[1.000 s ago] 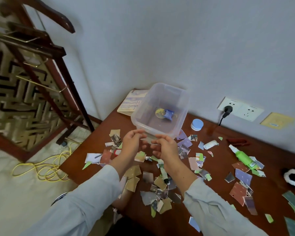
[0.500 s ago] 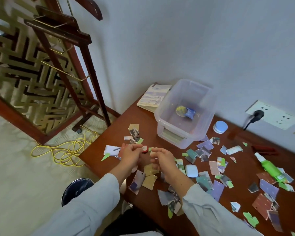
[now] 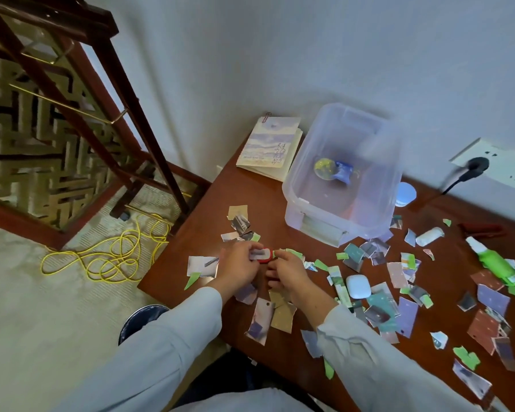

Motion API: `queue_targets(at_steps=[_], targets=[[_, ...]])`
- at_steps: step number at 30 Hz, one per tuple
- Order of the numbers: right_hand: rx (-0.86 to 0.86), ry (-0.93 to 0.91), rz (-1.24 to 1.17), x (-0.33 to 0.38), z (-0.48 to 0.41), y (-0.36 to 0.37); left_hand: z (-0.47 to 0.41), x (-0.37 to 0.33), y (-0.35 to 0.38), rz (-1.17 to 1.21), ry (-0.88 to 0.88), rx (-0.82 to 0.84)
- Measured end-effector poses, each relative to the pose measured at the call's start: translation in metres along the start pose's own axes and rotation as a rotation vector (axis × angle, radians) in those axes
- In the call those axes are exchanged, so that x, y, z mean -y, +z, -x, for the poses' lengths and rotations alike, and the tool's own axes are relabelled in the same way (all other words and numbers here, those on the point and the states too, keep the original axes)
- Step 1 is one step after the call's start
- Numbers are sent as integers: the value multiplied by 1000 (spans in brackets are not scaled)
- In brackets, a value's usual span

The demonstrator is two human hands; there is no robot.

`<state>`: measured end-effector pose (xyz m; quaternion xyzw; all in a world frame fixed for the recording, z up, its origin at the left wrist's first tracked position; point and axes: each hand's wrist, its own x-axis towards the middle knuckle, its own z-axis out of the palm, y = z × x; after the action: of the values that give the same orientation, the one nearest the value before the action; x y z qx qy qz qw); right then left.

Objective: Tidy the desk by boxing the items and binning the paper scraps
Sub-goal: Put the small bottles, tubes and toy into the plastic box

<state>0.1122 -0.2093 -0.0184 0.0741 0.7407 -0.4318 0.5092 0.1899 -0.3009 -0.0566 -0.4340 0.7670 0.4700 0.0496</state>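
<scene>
On the floor at the left, by the desk's (image 3: 191, 233) near corner, the bin (image 3: 143, 318) stood dark and half hidden behind a sleeve; whether any scraps were in it could not be told. Above the desk's left part, the left hand (image 3: 238, 267) and right hand (image 3: 289, 276) were both closed on a small red item (image 3: 260, 254) held between them, pinched at either end, with a grey scrap against it. Further back lay a book (image 3: 269, 147), unboxed. The clear box (image 3: 339, 173) held only a yellow-and-blue item (image 3: 333, 169), so boxing seemed barely begun. To the right, scraps (image 3: 405, 313) covered the desk, and a white case (image 3: 358, 285), a round blue lid (image 3: 405, 194), a white tube (image 3: 429, 236) and a green bottle (image 3: 495, 263) were out of the box; most of the job looked left to do
</scene>
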Motion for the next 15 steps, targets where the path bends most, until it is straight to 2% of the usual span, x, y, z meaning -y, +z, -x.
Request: queue_targets(at_steps=[9,15], targets=[[-29,38,-131,3,-15,10,-7,7,-11,-199,119,78],[-15,-20,-127,7,-14,11,-7,11,-6,-152,178,-1]])
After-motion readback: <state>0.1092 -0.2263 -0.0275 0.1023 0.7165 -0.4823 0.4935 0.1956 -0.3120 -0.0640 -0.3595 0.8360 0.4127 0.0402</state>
